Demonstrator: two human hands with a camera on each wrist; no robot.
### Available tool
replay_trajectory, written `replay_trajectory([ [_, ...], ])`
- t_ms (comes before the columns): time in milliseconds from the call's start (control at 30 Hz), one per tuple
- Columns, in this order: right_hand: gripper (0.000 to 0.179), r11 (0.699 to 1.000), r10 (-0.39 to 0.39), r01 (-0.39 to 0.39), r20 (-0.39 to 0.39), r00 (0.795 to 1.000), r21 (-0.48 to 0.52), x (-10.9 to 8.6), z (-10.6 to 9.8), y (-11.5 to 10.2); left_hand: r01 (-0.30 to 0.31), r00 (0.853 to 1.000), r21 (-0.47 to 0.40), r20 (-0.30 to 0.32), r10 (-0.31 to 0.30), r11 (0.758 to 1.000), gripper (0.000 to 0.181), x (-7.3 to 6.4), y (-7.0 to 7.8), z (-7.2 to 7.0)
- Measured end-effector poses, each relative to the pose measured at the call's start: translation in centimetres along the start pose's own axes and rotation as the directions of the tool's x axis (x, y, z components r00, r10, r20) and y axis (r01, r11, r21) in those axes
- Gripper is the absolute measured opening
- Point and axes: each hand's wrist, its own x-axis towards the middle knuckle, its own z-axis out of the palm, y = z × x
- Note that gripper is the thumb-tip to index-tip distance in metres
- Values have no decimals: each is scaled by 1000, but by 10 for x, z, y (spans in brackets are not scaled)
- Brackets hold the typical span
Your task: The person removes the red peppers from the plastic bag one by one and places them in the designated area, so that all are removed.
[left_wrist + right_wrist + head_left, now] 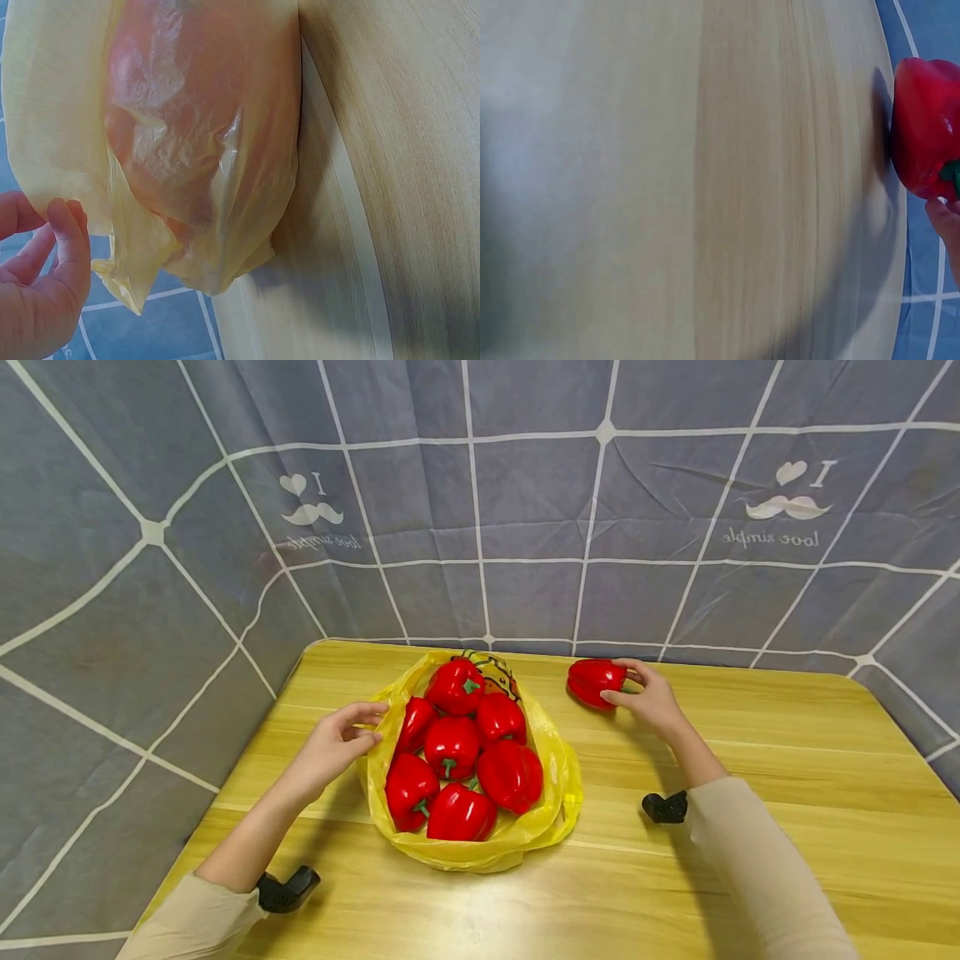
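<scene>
Pepper (591, 682), glossy red, smooth and bluntly lobed, is turned on its side at the far part of the table (787, 752), to the right of the bag (564, 789). Your right hand (651, 695) holds it by the stem end, fingers bent over the far side and thumb along the near side; you cannot tell whether it is lifted clear of the wood.

Seven red peppers (452, 745) sit crowded in the bag, some showing short green stems. The bag is thin, crinkled yellow plastic with a printed patch at the back; from your left wrist, the red shows hazily through its creased film. Your left hand (336, 745) pinches the bag's left rim between thumb and fingertips, holding that side up.

Both your forearms reach forward, the right one angling inward from its beige sleeve (765, 860). Pale wood grain streaks the table, and behind it hangs a wrinkled grey curtain (536, 518) with white grid lines.
</scene>
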Motion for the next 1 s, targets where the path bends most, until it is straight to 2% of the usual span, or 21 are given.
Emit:
replay_trajectory([
  [367,57,999,-42,42,-15,999,-12,9,3,0,3,1000,-12,4,-3,1000,40,-1,0,0],
  [633,56,994,-106,105,-36,994,-31,12,7,-1,2,1000,-7,8,-2,1000,40,0,-1,0],
  [767,54,990,-132,129,-44,990,-62,15,8,-2,0,1000,-9,9,0,1000,40,0,-1,0],
  [1000,53,984,-125,119,-35,992,-133,21,9,-3,0,1000,-8,5,0,1000,40,0,-2,-1],
])
